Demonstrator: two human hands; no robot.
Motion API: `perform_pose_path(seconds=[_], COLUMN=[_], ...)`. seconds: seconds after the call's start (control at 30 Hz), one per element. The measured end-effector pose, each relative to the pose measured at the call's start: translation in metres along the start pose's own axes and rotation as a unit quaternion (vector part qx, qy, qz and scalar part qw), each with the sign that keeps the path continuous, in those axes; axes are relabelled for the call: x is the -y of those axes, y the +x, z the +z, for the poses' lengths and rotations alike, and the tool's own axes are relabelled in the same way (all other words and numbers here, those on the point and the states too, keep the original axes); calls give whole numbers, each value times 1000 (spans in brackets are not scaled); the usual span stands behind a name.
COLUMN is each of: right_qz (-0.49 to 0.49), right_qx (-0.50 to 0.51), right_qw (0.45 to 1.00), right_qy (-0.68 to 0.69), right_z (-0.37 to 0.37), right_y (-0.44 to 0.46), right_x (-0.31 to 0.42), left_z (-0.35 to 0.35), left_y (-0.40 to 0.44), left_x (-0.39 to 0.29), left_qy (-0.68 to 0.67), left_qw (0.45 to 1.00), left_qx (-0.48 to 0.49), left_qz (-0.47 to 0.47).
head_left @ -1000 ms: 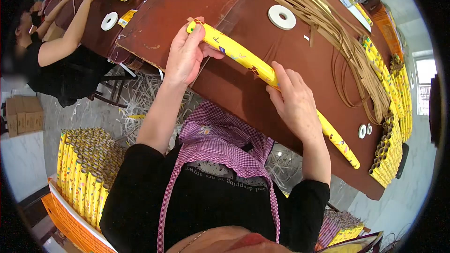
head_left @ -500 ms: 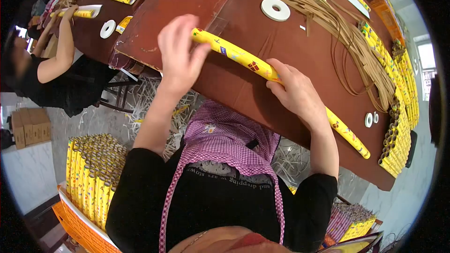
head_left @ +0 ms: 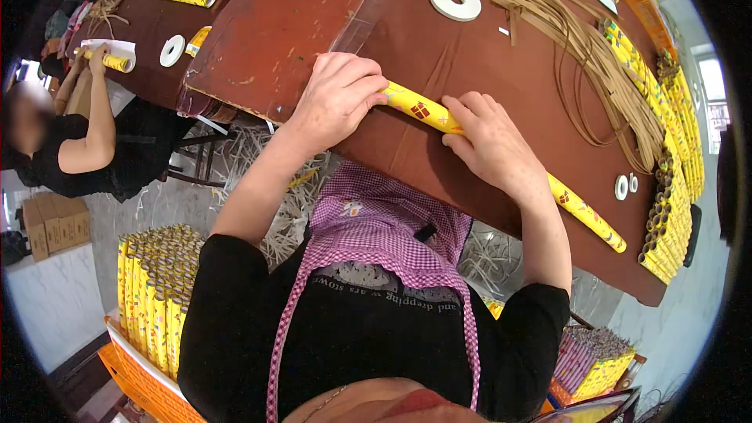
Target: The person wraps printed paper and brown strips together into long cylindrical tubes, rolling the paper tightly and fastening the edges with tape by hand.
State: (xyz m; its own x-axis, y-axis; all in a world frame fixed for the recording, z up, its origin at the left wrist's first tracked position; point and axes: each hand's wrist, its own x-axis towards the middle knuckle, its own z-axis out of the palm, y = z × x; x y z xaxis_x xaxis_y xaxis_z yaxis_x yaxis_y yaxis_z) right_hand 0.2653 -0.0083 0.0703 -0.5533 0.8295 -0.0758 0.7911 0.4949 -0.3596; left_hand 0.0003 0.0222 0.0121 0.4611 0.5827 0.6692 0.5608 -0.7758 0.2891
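A long yellow patterned paper tube [head_left: 419, 110] lies slantwise across the near side of the brown table. My left hand [head_left: 337, 100] is closed round its upper left end and hides that end. Farther down the tube, my right hand [head_left: 495, 145] grips it near the middle, thumb and fingers on either side. The tube's lower part comes out past my right wrist toward the table's right edge. A roll of white tape [head_left: 434, 2] lies beyond my hands.
Brown paper strips [head_left: 580, 55] spread over the table's right side. Stacked yellow tubes [head_left: 664, 223] line the right edge, near small white rolls [head_left: 621, 187]. A co-worker [head_left: 94, 137] handles a yellow sheet at left. An orange crate [head_left: 141, 372] of upright tubes stands below left; shredded paper [head_left: 274, 180] covers the floor.
My left hand has come down and closed round the tube's upper end. My right hand keeps its hold near the middle. The co-worker's hands have moved down with the sheet.
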Motion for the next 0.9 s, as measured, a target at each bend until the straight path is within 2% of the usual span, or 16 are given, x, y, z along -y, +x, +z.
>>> perform_pose_path(seconds=[0.2, 0.37, 0.53, 0.57, 0.63, 0.77, 0.83, 0.9], right_qz=[-87, -126, -185, -183, -227, -224, -144, -114], right_qx=[-117, -96, -224, -224, -273, -285, -240, -230], right_qw=[989, 987, 950, 951, 919, 925, 957, 963], right_qy=[23, 16, -111, -112, -171, -113, -80, -83], right_z=[11, 27, 47, 47, 47, 29, 21, 24], right_y=[25, 48, 47, 45, 42, 34, 29, 28], right_x=[6, 14, 14, 15, 16, 10, 7, 8], left_z=[0, 1, 2, 2, 1, 0, 0, 0], left_y=[2, 2, -1, -1, -1, 0, 3, 1], left_x=[3, 3, 3, 3, 2, 0, -3, -1], left_qy=[-12, -11, 2, 0, 6, 11, 9, 23], left_qw=[1000, 1000, 1000, 1000, 1000, 1000, 1000, 999], left_qx=[6, -3, -6, -6, -3, 5, 3, 25], left_qz=[8, 8, 3, 4, 0, -9, -15, -1])
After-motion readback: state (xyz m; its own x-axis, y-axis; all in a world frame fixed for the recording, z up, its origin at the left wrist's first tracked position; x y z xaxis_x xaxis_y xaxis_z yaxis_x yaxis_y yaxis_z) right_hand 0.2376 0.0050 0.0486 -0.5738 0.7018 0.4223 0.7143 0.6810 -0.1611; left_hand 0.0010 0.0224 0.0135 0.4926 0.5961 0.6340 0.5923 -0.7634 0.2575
